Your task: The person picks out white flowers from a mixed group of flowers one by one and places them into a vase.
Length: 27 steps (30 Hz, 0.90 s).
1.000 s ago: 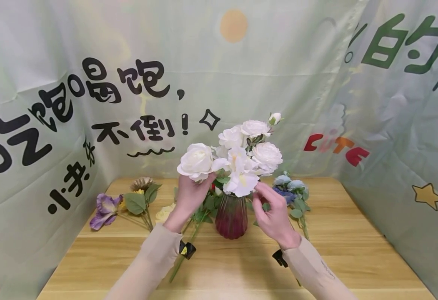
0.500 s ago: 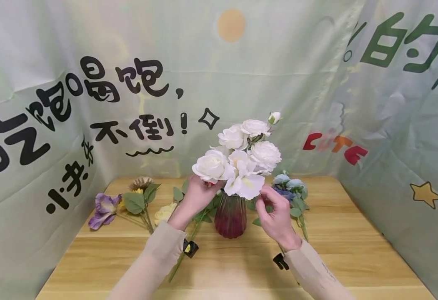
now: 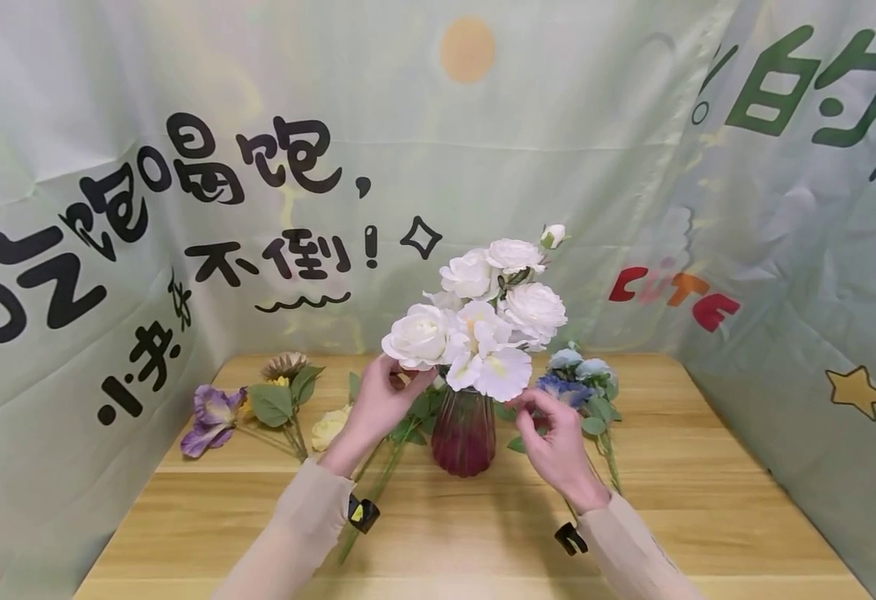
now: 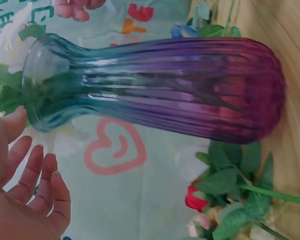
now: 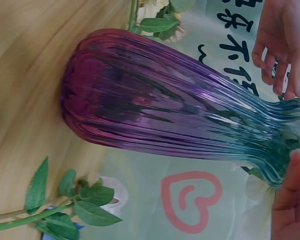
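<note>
Near the middle of the wooden table (image 3: 708, 500) stands a ribbed glass vase (image 3: 463, 442), upright, teal at the neck and deep magenta at the foot, dark stems showing through its wall. Out of its mouth spread a large white rose (image 3: 417, 336) on the left, a white iris (image 3: 499, 368) on the near side, more white roses (image 3: 535, 310) farther back, and a small bud (image 3: 553, 236) at the upper right. The left hand (image 3: 383, 400) is left of the neck, below the large white rose; its fingers are loosely bent and spread, with nothing seen in their grasp, and its thumb tip is at the rim, touching or just beside it, I cannot tell which. The right hand (image 3: 560, 442) is right of the neck, by the lowest petal of the white iris; its thumb and forefinger are bent with a gap between them, and whether a fingertip touches the petal cannot be told. At the left of the table lie a purple flower (image 3: 212, 421), a brown flower (image 3: 283, 365) and a pale yellow flower (image 3: 330, 427); left of the vase a red rose (image 4: 195, 199) shows among leaves, and blue flowers (image 3: 576, 387) lie on the right
</note>
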Available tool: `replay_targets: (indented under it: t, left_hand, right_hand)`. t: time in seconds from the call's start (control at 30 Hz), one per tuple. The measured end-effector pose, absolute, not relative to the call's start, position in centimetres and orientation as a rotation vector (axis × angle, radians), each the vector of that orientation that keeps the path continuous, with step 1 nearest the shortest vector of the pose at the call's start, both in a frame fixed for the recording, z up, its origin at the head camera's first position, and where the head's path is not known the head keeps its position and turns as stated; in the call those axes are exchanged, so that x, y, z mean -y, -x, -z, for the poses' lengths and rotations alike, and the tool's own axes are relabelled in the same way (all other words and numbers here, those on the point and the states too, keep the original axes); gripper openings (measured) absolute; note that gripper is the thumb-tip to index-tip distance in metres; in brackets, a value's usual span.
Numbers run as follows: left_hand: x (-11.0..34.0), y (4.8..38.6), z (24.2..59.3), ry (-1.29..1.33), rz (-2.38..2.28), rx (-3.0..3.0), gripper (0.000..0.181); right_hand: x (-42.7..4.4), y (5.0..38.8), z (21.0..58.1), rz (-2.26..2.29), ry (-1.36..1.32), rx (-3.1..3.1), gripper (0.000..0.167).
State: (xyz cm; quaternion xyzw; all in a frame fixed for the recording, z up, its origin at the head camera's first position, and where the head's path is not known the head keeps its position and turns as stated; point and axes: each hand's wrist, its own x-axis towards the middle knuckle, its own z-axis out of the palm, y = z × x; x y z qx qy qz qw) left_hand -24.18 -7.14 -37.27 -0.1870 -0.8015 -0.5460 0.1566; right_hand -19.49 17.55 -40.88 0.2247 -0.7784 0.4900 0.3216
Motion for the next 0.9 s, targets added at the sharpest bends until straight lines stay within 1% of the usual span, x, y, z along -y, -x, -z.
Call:
replay_targets:
  t: [0.1, 0.23, 0.3, 0.4, 0.5, 0.8, 0.9]
  left_hand:
    - [7.8, 24.2, 37.8, 0.49, 1.548, 2.353, 0.015]
    - [8.8, 24.2, 38.5, 0.459, 1.535, 2.402, 0.013]
    - [9.4, 24.0, 38.8, 0.451, 1.525, 2.425, 0.013]
    - [10.2, 23.8, 39.2, 0.453, 1.486, 2.471, 0.02]
    - [11.0, 23.7, 39.5, 0.455, 1.432, 2.527, 0.023]
    - [12.8, 23.2, 40.7, 0.505, 1.264, 2.676, 0.025]
    - [13.2, 23.0, 41.4, 0.523, 1.185, 2.725, 0.021]
  right_hand:
    - [-17.9, 19.4, 41.3, -1.34, -0.551, 2.152, 0.031]
    - [-18.5, 19.1, 41.7, -1.397, -0.468, 2.299, 0.026]
    - [-18.9, 19.0, 42.1, -1.402, -0.438, 2.354, 0.025]
    - [-19.5, 18.9, 42.6, -1.382, -0.427, 2.412, 0.024]
    - [-20.3, 18.8, 43.1, -1.355, -0.432, 2.458, 0.024]
    - [-22.8, 18.6, 44.0, -1.26, -0.392, 2.58, 0.023]
    - [-23.7, 18.7, 44.3, -1.226, -0.368, 2.616, 0.023]
